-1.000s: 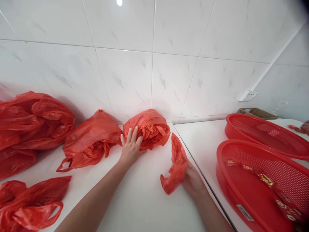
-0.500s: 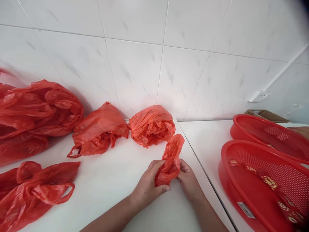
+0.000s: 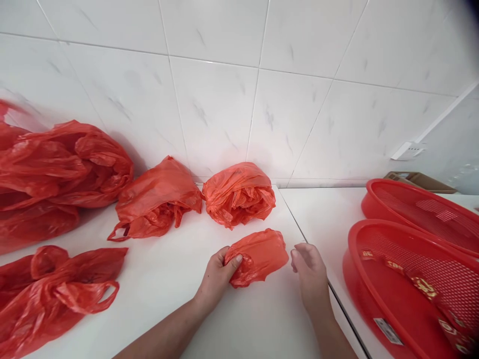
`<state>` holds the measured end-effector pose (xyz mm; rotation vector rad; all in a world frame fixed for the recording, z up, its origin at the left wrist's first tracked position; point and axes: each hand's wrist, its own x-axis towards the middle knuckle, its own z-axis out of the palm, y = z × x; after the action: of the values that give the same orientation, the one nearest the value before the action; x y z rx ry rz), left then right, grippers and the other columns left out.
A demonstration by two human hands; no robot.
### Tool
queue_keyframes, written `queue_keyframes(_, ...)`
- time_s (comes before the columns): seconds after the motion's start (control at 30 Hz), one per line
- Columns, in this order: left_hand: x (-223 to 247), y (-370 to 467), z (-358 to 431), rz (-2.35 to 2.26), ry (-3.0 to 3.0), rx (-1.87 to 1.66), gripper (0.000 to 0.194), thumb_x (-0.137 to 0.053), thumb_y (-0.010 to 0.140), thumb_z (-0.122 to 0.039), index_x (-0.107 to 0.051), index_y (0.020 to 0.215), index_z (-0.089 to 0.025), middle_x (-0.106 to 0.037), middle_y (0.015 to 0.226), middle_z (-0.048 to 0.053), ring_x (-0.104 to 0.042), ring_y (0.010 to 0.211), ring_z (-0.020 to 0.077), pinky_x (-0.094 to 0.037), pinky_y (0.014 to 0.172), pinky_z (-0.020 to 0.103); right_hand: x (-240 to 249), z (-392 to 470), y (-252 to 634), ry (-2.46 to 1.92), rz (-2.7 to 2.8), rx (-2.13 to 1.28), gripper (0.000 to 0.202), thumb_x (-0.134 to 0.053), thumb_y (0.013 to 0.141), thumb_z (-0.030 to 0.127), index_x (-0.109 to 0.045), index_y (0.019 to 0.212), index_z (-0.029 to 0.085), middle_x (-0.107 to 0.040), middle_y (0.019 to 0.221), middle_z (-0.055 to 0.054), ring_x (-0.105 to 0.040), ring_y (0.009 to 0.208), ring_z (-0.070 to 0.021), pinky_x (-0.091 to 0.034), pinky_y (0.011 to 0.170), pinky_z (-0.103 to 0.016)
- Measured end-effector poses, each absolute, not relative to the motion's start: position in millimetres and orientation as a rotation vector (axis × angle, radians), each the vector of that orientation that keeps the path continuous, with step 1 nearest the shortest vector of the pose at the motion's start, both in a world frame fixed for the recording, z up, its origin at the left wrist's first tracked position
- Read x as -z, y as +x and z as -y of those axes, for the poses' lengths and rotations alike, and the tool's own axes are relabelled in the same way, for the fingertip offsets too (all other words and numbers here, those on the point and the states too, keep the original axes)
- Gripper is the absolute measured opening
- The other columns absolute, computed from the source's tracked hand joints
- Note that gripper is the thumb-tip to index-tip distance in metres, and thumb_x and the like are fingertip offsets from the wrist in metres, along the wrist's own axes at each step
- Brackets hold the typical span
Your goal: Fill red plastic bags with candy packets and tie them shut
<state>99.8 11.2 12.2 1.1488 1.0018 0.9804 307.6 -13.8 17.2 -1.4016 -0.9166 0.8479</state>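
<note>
My left hand (image 3: 219, 271) is closed on one end of a small red plastic bag (image 3: 262, 257), with the thumb on top. The bag lies bunched at that end and smoother toward its right end, just above the white table. A narrow gap separates the bag from my right hand (image 3: 309, 267), whose fingers are loosely curled and hold nothing. Behind the bag, near the wall, sits a bundled red plastic bag (image 3: 239, 194). Another bundled red bag (image 3: 160, 197), with a handle loop sticking out, lies to its left.
On the left are a large heap of red bags (image 3: 71, 164) and a knotted red bag (image 3: 63, 294). At right stand a red mesh basket (image 3: 355, 249) holding red packets with gold print, a second red basket (image 3: 374, 199) and a cardboard box (image 3: 426, 182). A tiled wall (image 3: 213, 104) closes the back.
My right hand has let go of the small red bag and moved right. The bag has turned from upright to lying sideways, still in my left hand. The view has shifted slightly.
</note>
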Motion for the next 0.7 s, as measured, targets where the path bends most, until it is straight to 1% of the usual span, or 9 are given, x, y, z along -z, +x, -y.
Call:
queue_keyframes(0.07, -12, 99, -11, -0.999, 1.124, -1.001, 0.035, -0.056, 0.081, -0.05, -0.054, 0.088, -0.016, -0.059, 0.073, 0.0, -0.055, 0.059, 0.012, -0.045, 0.053, 0.023, -18, 23, 295, -1.466, 1.085, -0.701, 0.023, -0.066, 0.074, 0.035, -0.054, 0.09, 0.024, -0.047, 0.07, 0.003, -0.046, 0.064, -0.0144, -0.041, 0.059, -0.026)
queue_keyframes(0.13, -14, 98, -10, -0.993, 1.119, -1.017, 0.035, -0.057, 0.081, -0.049, -0.056, 0.09, -0.016, -0.061, 0.077, 0.001, -0.056, 0.064, 0.0131, -0.046, 0.057, 0.023, -16, 31, 281, -1.46, 1.35, -0.606, 0.047, -0.074, 0.063, 0.034, -0.054, 0.104, 0.025, -0.052, 0.075, 0.002, -0.048, 0.066, -0.0165, -0.044, 0.06, -0.029)
queue_keyframes(0.2, -16, 95, -8, -0.991, 1.128, -1.029, 0.035, -0.059, 0.08, -0.049, -0.058, 0.091, -0.016, -0.063, 0.08, 0.002, -0.057, 0.07, 0.0149, -0.047, 0.063, 0.025, -14, 35, 268, -1.419, 1.553, -0.57, 0.075, -0.08, 0.055, 0.035, -0.049, 0.123, 0.027, -0.057, 0.089, -0.002, -0.052, 0.073, -0.0197, -0.046, 0.065, -0.032)
queue_keyframes(0.23, -18, 94, -7, -0.966, 1.144, -1.035, 0.037, -0.059, 0.079, -0.05, -0.059, 0.093, -0.016, -0.064, 0.084, 0.003, -0.058, 0.074, 0.0162, -0.048, 0.067, 0.026, -14, 34, 263, -1.412, 1.614, -0.579, 0.078, -0.08, 0.056, 0.034, -0.047, 0.127, 0.028, -0.057, 0.096, -0.004, -0.053, 0.077, -0.0211, -0.047, 0.067, -0.033)
queue_keyframes(0.3, -20, 93, -5, -0.834, 1.21, -1.025, 0.046, -0.058, 0.077, -0.056, -0.059, 0.098, -0.016, -0.064, 0.091, 0.006, -0.058, 0.081, 0.0191, -0.048, 0.074, 0.03, -15, 31, 259, -1.4, 1.635, -0.672, 0.055, -0.072, 0.065, 0.031, -0.056, 0.117, 0.027, -0.057, 0.102, -0.006, -0.055, 0.082, -0.0219, -0.047, 0.069, -0.032)
queue_keyframes(0.37, -20, 93, -4, -0.671, 1.25, -0.987, 0.055, -0.063, 0.07, -0.062, -0.058, 0.1, -0.016, -0.062, 0.092, 0.007, -0.057, 0.083, 0.0205, -0.047, 0.076, 0.032, -18, 25, 261, -1.359, 1.503, -0.866, 0.022, -0.063, 0.073, 0.026, -0.063, 0.095, 0.024, -0.059, 0.093, -0.004, -0.055, 0.079, -0.0198, -0.047, 0.068, -0.03)
queue_keyframes(0.43, -16, 95, -6, -0.612, 1.23, -0.953, 0.051, -0.069, 0.065, -0.058, -0.057, 0.091, -0.016, -0.059, 0.086, 0.004, -0.055, 0.077, 0.0178, -0.046, 0.07, 0.029, -18, 21, 268, -1.293, 1.261, -1.052, 0.006, -0.059, 0.077, 0.025, -0.062, 0.081, 0.022, -0.058, 0.078, -0.001, -0.054, 0.071, -0.0165, -0.045, 0.064, -0.027)
queue_keyframes(0.53, -10, 99, -9, -0.674, 1.178, -0.951, 0.036, -0.07, 0.071, -0.047, -0.052, 0.071, -0.016, -0.055, 0.077, 0.001, -0.05, 0.066, 0.0127, -0.042, 0.062, 0.025, -16, 17, 278, -1.182, 0.938, -1.186, 0.009, -0.057, 0.081, 0.028, -0.062, 0.083, 0.021, -0.059, 0.073, 0.002, -0.051, 0.067, -0.0134, -0.044, 0.063, -0.026)
queue_keyframes(0.7, -7, 98, -11, -0.815, 1.147, -1.004, 0.036, -0.059, 0.082, -0.043, -0.05, 0.061, -0.015, -0.051, 0.063, -0.001, -0.047, 0.061, 0.0109, -0.04, 0.06, 0.023, -11, 12, 287, -0.998, 0.632, -1.226, 0.013, -0.064, 0.077, 0.032, -0.064, 0.086, 0.022, -0.065, 0.084, 0.002, -0.055, 0.071, -0.0125, -0.045, 0.063, -0.025)
